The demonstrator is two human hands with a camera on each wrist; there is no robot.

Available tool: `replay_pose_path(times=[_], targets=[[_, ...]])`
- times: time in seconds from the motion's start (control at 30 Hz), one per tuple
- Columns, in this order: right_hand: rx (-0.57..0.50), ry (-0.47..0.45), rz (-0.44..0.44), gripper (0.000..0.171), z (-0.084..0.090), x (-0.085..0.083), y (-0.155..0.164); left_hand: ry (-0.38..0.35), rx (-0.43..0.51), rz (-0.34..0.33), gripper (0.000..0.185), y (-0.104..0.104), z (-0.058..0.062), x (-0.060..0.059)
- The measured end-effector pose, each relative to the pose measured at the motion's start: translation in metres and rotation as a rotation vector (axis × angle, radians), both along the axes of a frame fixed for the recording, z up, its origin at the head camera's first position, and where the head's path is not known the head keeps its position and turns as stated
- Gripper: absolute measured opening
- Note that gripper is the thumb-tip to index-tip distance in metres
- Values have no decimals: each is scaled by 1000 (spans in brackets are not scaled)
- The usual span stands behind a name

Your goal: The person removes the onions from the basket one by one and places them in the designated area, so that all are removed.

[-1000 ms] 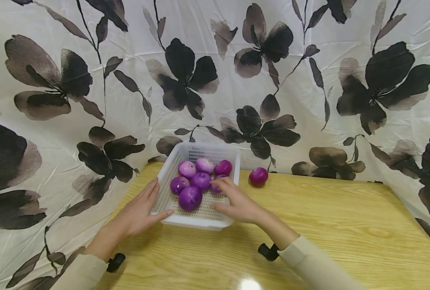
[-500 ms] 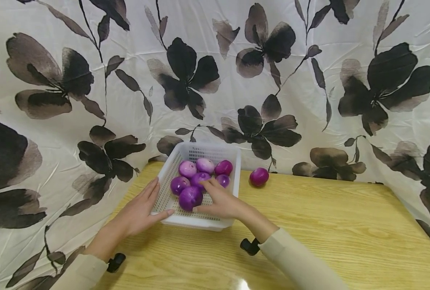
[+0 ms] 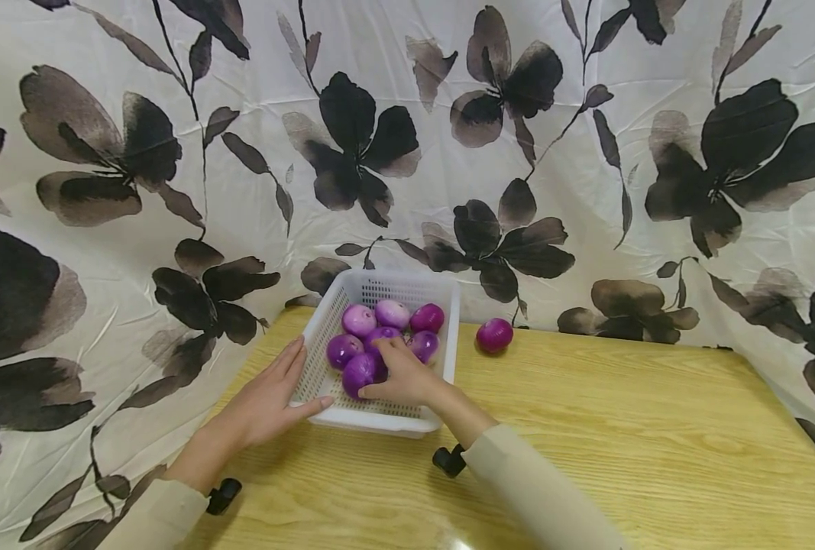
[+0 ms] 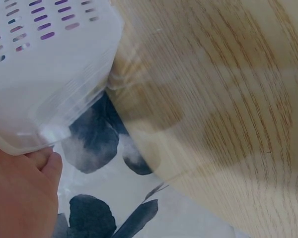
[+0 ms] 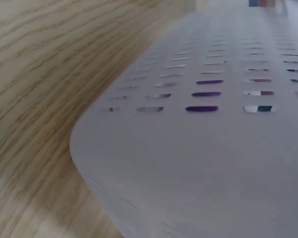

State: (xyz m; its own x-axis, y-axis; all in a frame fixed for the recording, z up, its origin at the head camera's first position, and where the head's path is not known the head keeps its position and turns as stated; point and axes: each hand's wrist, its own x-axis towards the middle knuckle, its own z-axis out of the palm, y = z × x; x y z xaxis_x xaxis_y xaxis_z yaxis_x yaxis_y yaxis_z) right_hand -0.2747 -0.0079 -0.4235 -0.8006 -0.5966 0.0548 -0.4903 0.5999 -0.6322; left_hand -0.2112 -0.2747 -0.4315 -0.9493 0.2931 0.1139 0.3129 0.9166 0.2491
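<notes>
A white perforated basket point(image 3: 448, 305) stands at the table's far left and holds several purple onions. My left hand point(image 3: 282, 386) lies against its near-left corner with straight fingers, the thumb along the front rim. My right hand point(image 3: 400, 378) reaches into the basket and grips the front onion point(image 3: 355, 373) between thumb and fingers. In the left wrist view the basket's corner point(image 4: 49, 74) fills the top left, with my left hand point(image 4: 20, 193) just under it. The right wrist view holds only the basket's wall point(image 5: 213, 124) against the table point(image 5: 49, 74).
One loose purple onion point(image 3: 494, 334) lies on the wooden table point(image 3: 620, 428) just right of the basket. A white cloth with dark flowers point(image 3: 586, 153) hangs behind and drapes down the table's left side point(image 4: 99, 144).
My right hand slid left inside the basket, from the onions on the right to the front onion, and closed around it. The left hand and basket stayed put.
</notes>
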Motion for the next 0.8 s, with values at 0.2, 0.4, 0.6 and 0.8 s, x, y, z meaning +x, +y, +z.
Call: replay_pose_path(times=[0.2, 0.4, 0.6, 0.8], targets=[[58, -15, 15, 86, -4, -4, -5, -4, 3, 4, 111, 0, -1, 1], [149, -34, 36, 84, -7, -4, -7, -13, 12, 5, 112, 1, 0, -1], [272, -44, 89, 80, -11, -2, -10, -18, 10, 2, 112, 1, 0, -1], [288, -18, 101, 72, -12, 0, -13, -15, 11, 4, 113, 1, 0, -1]])
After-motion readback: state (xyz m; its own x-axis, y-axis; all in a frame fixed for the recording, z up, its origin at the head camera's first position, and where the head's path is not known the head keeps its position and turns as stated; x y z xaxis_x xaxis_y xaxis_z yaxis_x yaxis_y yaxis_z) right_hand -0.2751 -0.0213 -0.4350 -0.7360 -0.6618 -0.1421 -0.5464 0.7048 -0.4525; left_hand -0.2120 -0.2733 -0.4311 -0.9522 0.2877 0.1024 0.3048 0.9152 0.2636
